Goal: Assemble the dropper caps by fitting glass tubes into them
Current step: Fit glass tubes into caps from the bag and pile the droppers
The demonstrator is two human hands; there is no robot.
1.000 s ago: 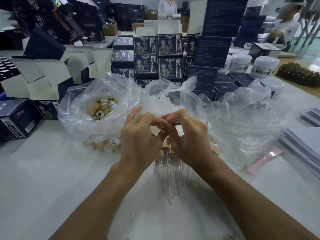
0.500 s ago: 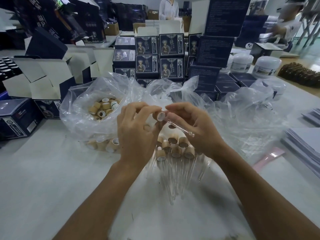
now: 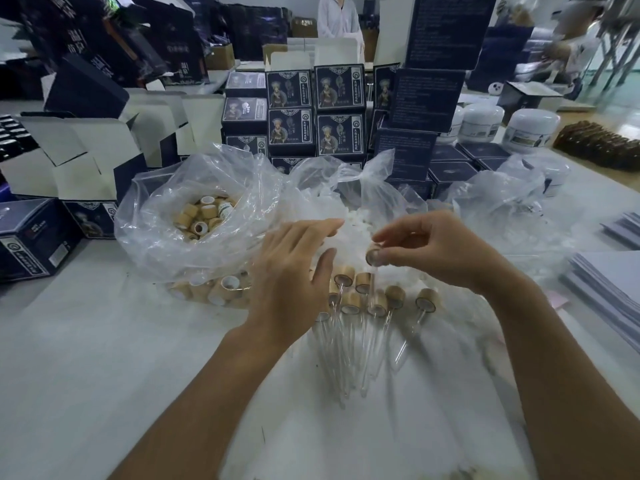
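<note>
two hands hover above the pile of finished droppers (image 3: 360, 306). the right hand (image 3: 440, 251) pinches a dropper cap (image 3: 373, 256), its glass tube (image 3: 371, 285) hanging just over the pile. the left hand (image 3: 291, 278) is released, fingers straight, beside the pile.

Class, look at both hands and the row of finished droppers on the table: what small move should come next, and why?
Probably the right hand lowers the bamboo-collared dropper cap with its clear glass tube, pinched in its grip, onto the row of finished droppers lying just below it. The tube already hangs from the cap, so this piece looks done. The left hand, open and holding nothing, is free to fetch another cap.
</note>
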